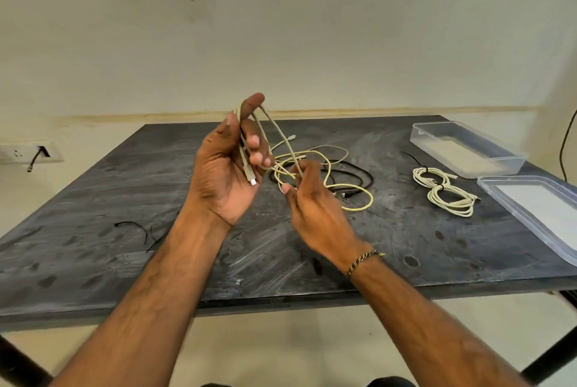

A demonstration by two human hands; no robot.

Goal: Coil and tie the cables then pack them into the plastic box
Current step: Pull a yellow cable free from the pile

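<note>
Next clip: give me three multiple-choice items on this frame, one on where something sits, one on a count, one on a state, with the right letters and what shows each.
1. Where is the plastic box?
A. far right of the table
B. near left corner
C. on the floor

2. How many tied white coils lie beside the box?
A. none
B. two
C. five

3. What is the box's state?
A. lid on
B. open, with no cables inside
C. full of cables

Answers:
1 A: it sits at the table's far right edge.
2 B: two bundles lie side by side, each bound with a black tie.
3 B: the lid lies apart, and the left hand and right hand hold a beige cable.
</note>
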